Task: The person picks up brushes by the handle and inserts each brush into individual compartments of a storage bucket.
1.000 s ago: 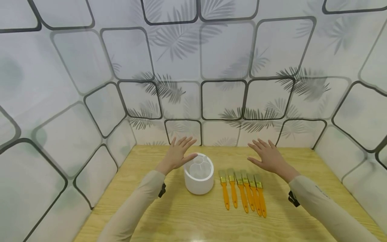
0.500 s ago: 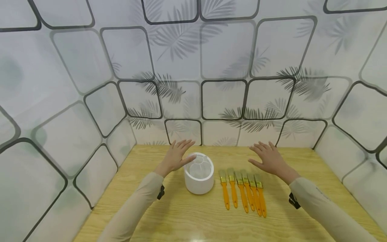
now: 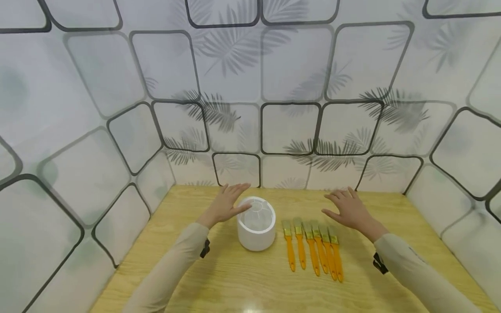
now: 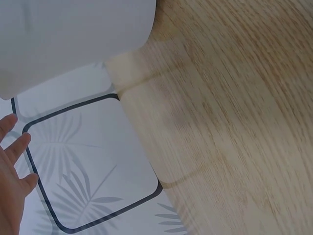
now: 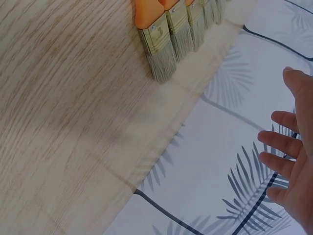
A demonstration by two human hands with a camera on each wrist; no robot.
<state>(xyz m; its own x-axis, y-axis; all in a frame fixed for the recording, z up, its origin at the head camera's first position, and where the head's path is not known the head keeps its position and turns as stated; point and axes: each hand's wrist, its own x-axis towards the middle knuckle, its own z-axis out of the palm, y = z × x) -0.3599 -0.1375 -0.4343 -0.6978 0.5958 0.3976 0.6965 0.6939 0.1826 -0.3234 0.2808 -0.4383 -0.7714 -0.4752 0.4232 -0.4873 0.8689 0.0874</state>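
Observation:
In the head view my left hand is held with fingers extended beside a white round container, its thumb overlapping the rim. Clear dividers show inside that container. To its right lie several paintbrushes in a row, with orange handles toward me and pale bristles pointing away. My right hand hovers beyond and right of the brushes, fingers spread, holding nothing. The right wrist view shows brush bristles near the top and the right hand at the edge. In the left wrist view the left hand touches nothing.
Everything rests on a light wood-grain table. Patterned white walls with leaf prints and dark outlines enclose it at the back and both sides. Both forearms wear beige sleeves with a black strap at each wrist.
My left hand has drifted slightly down and to the left; the right hand has dipped a little. The head view has shifted slightly. The container and brushes stay in place on the table.

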